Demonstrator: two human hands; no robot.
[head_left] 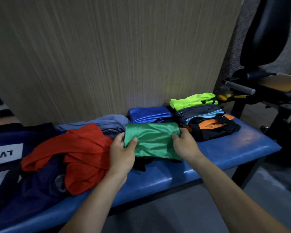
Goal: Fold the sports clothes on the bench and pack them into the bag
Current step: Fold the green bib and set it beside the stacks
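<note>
Roughly halfway I'd guess: both hands, left hand (123, 152) and right hand (185, 145), pinch the folded green shirt (154, 140) mid-bench (225, 148), folded stack (207, 118) right, red shirt (84, 153) unfolded, bag (5, 148) left unpacked.

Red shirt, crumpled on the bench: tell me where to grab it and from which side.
Pinch the red shirt at its raised top fold near the wall, coming from above. It lies crumpled over darker clothes, so a low edge grab would likely snag them. Both hands currently hold the green garment.
</note>
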